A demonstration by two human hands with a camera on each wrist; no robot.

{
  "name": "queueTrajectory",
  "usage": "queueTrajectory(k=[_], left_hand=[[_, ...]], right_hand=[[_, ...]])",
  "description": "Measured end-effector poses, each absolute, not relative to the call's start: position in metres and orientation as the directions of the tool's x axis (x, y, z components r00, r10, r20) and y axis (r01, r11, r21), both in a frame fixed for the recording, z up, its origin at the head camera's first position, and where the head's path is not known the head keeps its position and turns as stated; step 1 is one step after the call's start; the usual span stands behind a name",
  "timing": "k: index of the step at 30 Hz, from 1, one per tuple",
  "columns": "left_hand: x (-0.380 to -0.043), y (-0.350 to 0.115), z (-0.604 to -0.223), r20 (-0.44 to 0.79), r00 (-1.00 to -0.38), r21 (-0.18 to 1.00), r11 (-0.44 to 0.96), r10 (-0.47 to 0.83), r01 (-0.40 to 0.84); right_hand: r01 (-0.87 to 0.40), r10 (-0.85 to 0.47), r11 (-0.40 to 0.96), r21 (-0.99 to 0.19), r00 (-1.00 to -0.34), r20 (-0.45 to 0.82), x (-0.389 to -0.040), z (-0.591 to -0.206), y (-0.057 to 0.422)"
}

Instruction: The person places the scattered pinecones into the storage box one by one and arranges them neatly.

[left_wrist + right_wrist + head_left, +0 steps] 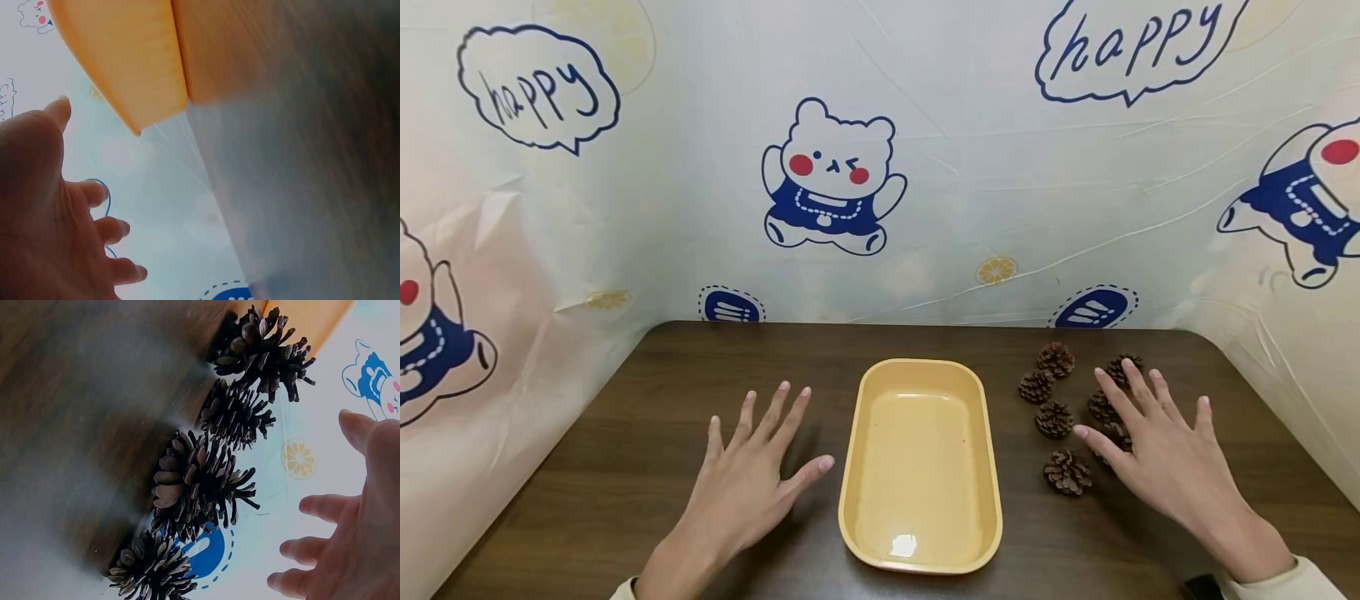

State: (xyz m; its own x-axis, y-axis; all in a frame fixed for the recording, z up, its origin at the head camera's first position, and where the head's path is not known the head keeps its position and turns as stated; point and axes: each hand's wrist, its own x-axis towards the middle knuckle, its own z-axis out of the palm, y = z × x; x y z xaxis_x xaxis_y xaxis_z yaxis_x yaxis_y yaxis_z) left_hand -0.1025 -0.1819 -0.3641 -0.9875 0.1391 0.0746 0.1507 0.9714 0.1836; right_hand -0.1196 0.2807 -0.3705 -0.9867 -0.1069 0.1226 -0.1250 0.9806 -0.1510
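Note:
A yellow rectangular tray (pixel 919 567) with rounded corners stands in the middle of the dark wooden table. To its left my left hand (pixel 748 475) is spread with straight fingers and holds nothing; its thumb points toward the tray's side. My right hand (pixel 1172 458) is spread too, palm down over the right-hand pine cones and partly hiding them. Several brown pine cones lie right of the tray, among them a near one (pixel 1067 472) and a far one (pixel 1056 360). In the right wrist view, pine cones (pixel 203 484) stand in a row beside the fingers, apart from them.
The brown table (pixel 602 467) has rounded far corners. A pale cloth (pixel 955 167) printed with bears, lemon slices and lettering hangs behind it and along both sides. A dark object (pixel 1204 587) shows by the right sleeve.

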Motion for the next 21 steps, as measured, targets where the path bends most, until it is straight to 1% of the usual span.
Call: queueTrajectory(k=[5, 12, 21], left_hand=[[-0.097, -0.179, -0.363, 0.063, -0.987, 0.245, 0.956, 0.148, 0.159], [-0.089, -0.171, -0.359, 0.029, -0.985, 0.345, 0.923, 0.171, 0.17], [-0.08, -0.156, -0.355, -0.06, -0.976, 0.591, 0.795, 0.209, 0.134]], right_hand=[[-0.143, -0.118, 0.973, -0.183, -0.983, 0.139, -0.119, -0.371, 0.279], [-0.184, -0.143, 0.96, -0.212, -0.971, 0.194, -0.115, -0.373, 0.274], [-0.237, -0.182, 0.949, -0.21, -0.95, 0.252, -0.108, -0.378, 0.267]])
